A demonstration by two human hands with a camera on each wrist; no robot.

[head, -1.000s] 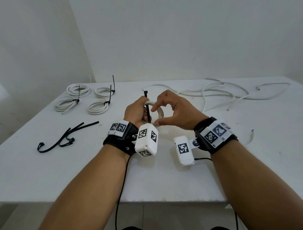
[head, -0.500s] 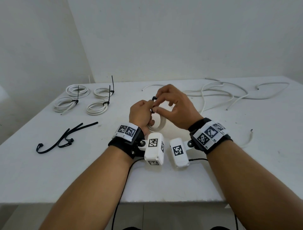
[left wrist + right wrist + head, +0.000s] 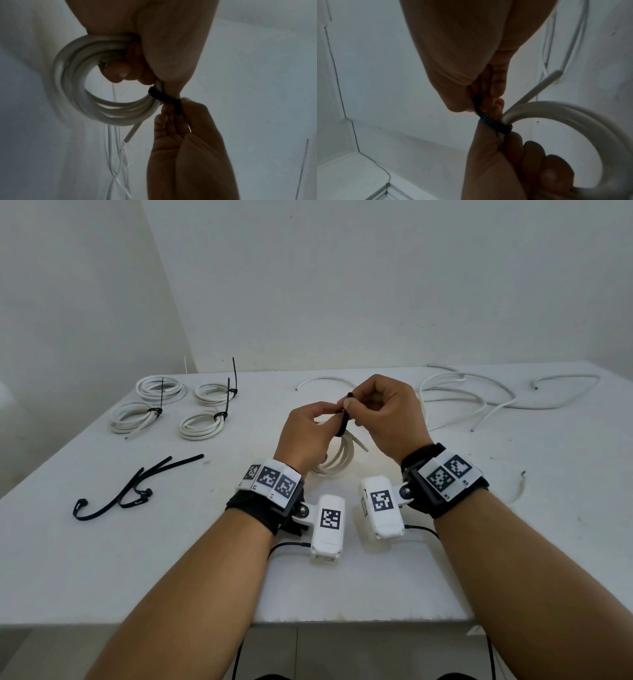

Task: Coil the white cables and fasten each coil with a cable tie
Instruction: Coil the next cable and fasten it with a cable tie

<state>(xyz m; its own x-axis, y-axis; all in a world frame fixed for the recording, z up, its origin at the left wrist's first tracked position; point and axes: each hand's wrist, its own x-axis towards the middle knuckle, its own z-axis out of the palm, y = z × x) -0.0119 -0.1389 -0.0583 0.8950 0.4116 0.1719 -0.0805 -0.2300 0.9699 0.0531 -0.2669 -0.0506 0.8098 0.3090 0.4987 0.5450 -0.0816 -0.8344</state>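
cable tie being closed around a hand-held coil

four finished coils (image 3: 173, 409) lie at the far left of the desk (image 3: 102, 559), each bound with a black tie whose tail sticks up or out. nearer the front edge, a small bundle of spare cable ties (image 3: 126, 491) lies loose on the surface, well apart from the coils.

at centre, both hands are raised above the desk. the left hand (image 3: 306, 436) has its fingers curled round the white cable coil (image 3: 82, 94), gripping it at the upper rim; the coil hangs below the hand (one free cable end (image 3: 132, 133) projects from the lower turns). a black cable tie (image 3: 164, 99) is wrapped round the bundled turns beside the left thumb. whether the tie is already locked cannot be told from these views.

the right hand (image 3: 387, 414) pinches the cable tie between thumb and forefinger, touching the left hand's fingertips; its remaining fingers are curled toward the palm. in the right wrist view the tie (image 3: 489, 120) runs from the pinch down to the coil (image 3: 573, 121).

to the right, uncoiled white cables (image 3: 479, 395) lie in loose curves across the far part of the desk, and one short cable piece (image 3: 519, 487) lies alone near the right wrist.
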